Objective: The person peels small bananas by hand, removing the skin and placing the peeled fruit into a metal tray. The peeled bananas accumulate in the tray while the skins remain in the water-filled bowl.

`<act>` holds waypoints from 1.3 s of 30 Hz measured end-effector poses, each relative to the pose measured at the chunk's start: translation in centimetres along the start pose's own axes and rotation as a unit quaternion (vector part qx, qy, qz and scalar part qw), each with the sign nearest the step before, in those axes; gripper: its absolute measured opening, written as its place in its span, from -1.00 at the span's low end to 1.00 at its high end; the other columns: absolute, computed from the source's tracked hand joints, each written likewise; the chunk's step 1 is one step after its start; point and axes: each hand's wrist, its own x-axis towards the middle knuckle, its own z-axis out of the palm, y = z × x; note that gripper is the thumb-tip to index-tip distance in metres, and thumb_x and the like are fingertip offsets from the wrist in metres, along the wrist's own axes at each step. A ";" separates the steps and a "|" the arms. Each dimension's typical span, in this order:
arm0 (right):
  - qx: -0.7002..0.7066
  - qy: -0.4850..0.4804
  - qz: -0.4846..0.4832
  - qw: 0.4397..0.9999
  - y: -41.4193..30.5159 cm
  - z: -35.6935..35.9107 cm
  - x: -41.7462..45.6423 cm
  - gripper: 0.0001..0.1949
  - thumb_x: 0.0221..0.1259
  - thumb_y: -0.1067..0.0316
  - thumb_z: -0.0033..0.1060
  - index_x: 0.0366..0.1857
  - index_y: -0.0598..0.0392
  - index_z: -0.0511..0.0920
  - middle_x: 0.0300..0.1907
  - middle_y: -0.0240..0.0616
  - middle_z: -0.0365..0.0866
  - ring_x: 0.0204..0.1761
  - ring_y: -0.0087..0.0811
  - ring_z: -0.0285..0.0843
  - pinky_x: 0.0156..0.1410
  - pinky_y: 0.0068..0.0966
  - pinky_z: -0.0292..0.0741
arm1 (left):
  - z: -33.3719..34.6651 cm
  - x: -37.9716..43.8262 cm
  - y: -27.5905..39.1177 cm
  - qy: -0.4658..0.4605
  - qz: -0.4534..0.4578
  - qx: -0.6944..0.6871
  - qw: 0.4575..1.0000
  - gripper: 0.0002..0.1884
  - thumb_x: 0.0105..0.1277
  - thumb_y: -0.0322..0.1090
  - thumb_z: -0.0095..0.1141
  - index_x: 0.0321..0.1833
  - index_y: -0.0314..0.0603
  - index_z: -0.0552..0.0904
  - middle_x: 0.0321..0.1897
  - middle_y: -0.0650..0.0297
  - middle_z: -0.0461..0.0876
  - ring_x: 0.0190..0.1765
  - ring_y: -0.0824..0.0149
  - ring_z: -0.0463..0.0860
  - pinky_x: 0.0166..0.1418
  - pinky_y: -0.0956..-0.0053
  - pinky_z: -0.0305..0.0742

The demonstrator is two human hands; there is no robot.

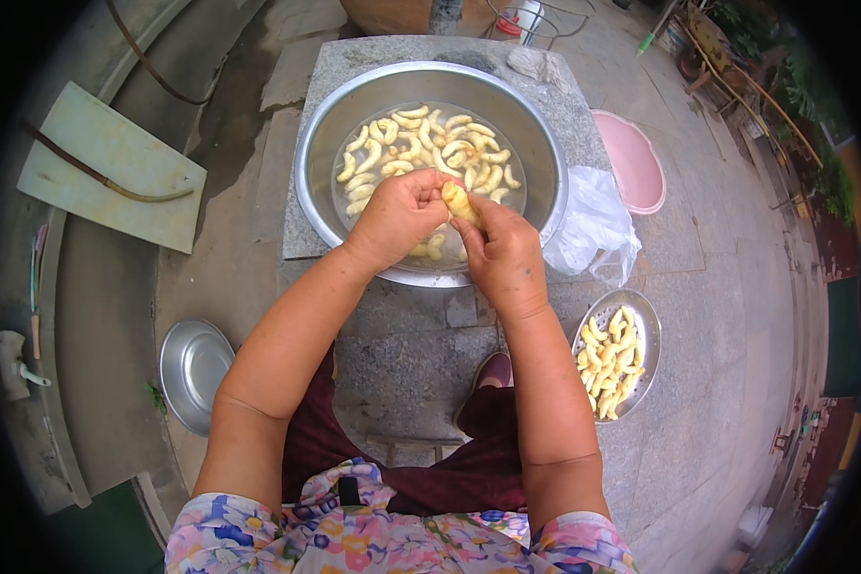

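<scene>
Both my hands meet above the near part of a large metal basin [430,68] of water. Many pale yellow, curved pieces of food [434,143], kind unclear, lie in the water. One such yellow piece [460,203] is between my hands. My right hand [506,251] grips its side and lower end with thumb and fingers. My left hand [400,215] pinches at its upper left side, where a small reddish bit shows. To the right, a perforated metal colander [651,337] on the paving holds more of the curved yellow pieces [610,362].
The basin stands on a stone slab [308,222]. A crumpled plastic bag [592,222] lies at its right edge, a pink basin [628,161] beyond. An empty metal bowl [197,373] is at left on the ground. A pale board [115,168] and a hose [133,192] lie farther left.
</scene>
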 end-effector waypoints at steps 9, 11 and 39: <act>0.105 0.050 0.045 0.992 0.0 -0.1 0.3 -0.71 0.06 0.45 0.42 -0.11 0.20 0.62 -0.29 -0.01 0.67 -0.29 -0.05 0.67 -0.13 -0.28 0.59 | -1.1 0.5 0.1 0.021 -0.070 -0.039 0.997 -0.88 0.44 -0.38 0.01 -0.18 -0.26 0.58 -0.47 0.32 0.58 -0.54 0.60 0.40 -0.44 0.71 0.30; 0.102 0.052 0.044 0.992 0.6 0.4 0.1 -0.71 0.06 0.47 0.42 -0.11 0.20 0.61 -0.28 -0.02 0.66 -0.26 -0.06 0.67 -0.14 -0.30 0.60 | -0.8 0.2 0.6 0.023 -0.081 -0.045 0.995 -0.85 0.47 -0.32 0.03 -0.16 -0.26 0.58 -0.47 0.30 0.59 -0.55 0.60 0.40 -0.45 0.72 0.29; 0.475 -0.029 0.260 0.840 0.0 -0.7 0.7 -0.76 0.53 0.18 -0.02 -0.17 0.16 0.52 -0.48 -0.44 0.43 -0.51 -0.69 0.30 -0.44 -0.70 0.32 | 0.5 -1.5 1.4 -0.045 0.164 0.081 0.982 -0.79 0.42 -0.46 0.13 0.06 -0.30 0.52 -0.11 0.30 0.57 -0.10 0.51 0.58 -0.06 0.62 0.52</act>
